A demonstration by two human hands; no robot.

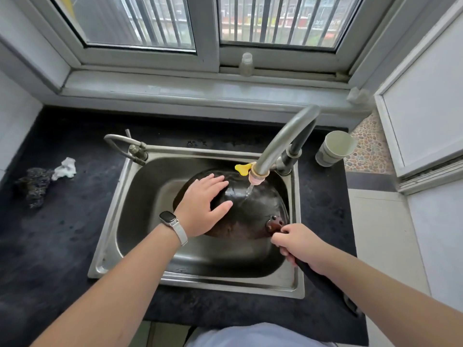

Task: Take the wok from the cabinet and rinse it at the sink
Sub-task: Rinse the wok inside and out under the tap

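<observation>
Wok (253, 216) inverted in sink (107, 221) under running tap (280, 144) — left hand (204, 205) flat, open on it; right hand (299, 245) grips handle (323, 281).

My left hand (204, 204) lies flat on the upturned wok (250, 209) and hides the part of it beneath my palm. My right hand (299, 245) wraps the handle (323, 279), so the stretch inside my fist is out of sight, and my forearm covers the handle's far end. The wok's inside faces down into the sink (140, 196) and cannot be seen. Both my arms are cut off by the bottom edge. The bottle (246, 64) on the sill is too blurred to tell its contents.
</observation>
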